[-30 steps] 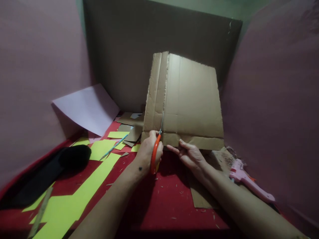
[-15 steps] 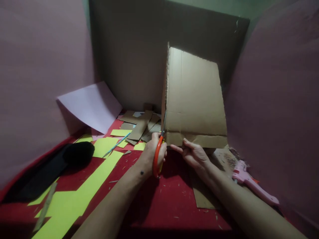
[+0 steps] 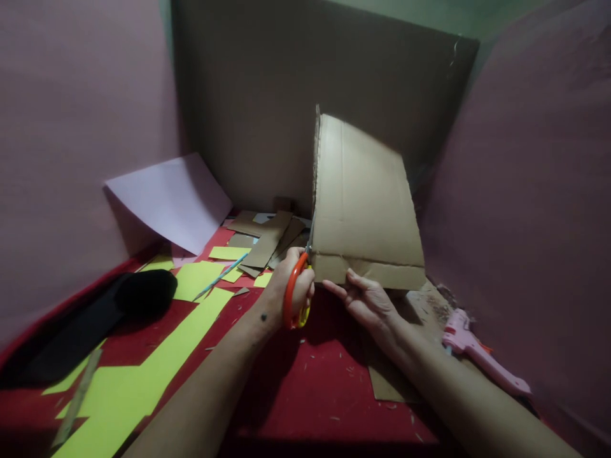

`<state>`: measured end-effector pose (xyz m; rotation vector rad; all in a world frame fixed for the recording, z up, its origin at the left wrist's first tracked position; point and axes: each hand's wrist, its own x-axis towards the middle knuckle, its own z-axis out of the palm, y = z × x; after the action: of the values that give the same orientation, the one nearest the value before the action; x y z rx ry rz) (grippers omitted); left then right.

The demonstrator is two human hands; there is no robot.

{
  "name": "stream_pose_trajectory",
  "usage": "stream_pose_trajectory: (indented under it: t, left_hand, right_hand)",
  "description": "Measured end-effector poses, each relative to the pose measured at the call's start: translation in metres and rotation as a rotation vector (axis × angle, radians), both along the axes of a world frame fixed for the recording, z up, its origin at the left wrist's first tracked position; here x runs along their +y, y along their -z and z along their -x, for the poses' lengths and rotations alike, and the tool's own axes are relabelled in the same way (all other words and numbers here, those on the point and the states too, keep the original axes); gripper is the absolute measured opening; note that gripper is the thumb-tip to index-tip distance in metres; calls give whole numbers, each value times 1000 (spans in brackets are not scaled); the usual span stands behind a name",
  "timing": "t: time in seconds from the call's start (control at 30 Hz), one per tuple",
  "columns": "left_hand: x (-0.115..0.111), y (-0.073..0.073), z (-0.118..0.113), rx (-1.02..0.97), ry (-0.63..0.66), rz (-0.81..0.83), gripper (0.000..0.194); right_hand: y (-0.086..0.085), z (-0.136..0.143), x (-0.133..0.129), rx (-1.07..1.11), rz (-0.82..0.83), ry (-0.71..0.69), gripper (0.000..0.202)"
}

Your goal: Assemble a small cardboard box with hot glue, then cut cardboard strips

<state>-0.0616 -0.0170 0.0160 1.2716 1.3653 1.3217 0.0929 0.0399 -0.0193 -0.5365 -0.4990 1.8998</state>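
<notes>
My left hand (image 3: 292,280) is closed round the handles of a pair of scissors (image 3: 290,296), one loop orange and one yellow. Its blades point up and away, lying along the left edge of a folded piece of cardboard (image 3: 365,197); part of them is hidden behind that edge. The cardboard stands tilted, with a creased strip along its lower side. My right hand (image 3: 367,302) grips this lower strip, thumb in front and fingers underneath, with the index finger stretched to the left.
Cardboard offcuts (image 3: 267,242), yellow paper pieces (image 3: 176,343) and a blue pencil (image 3: 222,277) lie on the red cloth (image 3: 305,388) at left. A black object (image 3: 143,296) rests beyond. A pink glue gun (image 3: 482,353) lies at right. Pink and grey panels surround the table.
The cardboard's upper part has tipped lower, and its left edge has shifted slightly left. My left hand and the scissors have moved a little left and up.
</notes>
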Motion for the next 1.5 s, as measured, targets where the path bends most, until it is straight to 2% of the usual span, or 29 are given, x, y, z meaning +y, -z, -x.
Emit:
stream_pose_trajectory:
  t: [0.1, 0.27, 0.37, 0.6, 0.83, 0.93, 1.07, 1.13, 1.2, 1.37, 1.5]
  left_hand:
    - [-2, -3, 6, -89, 94, 8, 33]
    - [-3, -7, 22, -172, 337, 125, 19]
    - [-2, -4, 26, -201, 391, 131, 25]
    - [0, 4, 23, -238, 375, 67, 46]
    - [-10, -4, 20, -315, 318, 73, 54]
    - [-12, -6, 18, -364, 315, 113, 43]
    - [-13, -7, 17, -424, 289, 141, 9]
    - [-13, -8, 19, -425, 272, 138, 12]
    - [-13, -8, 23, -396, 264, 136, 11]
    - [-8, -4, 36, -235, 250, 168, 37]
    - [-4, 4, 38, -44, 202, 204, 34]
  right_hand:
    - [-2, 0, -1, -11, 28, 2, 27]
    - [-3, -1, 1, -44, 73, -28, 26]
    - [-4, -1, 1, -45, 78, -12, 28]
    - [-6, 0, -2, -39, 32, 31, 28]
    - [-3, -1, 0, -73, -8, 14, 23]
    - [-3, -4, 1, -78, -33, 14, 25]
    - [-4, -6, 2, -88, -65, 15, 27]
    - [-4, -6, 1, -102, -78, 2, 25]
    - [-3, -6, -1, -120, -89, -23, 23]
    - [-4, -8, -2, -161, -106, -79, 22]
    - [-9, -12, 1, -163, -123, -61, 25]
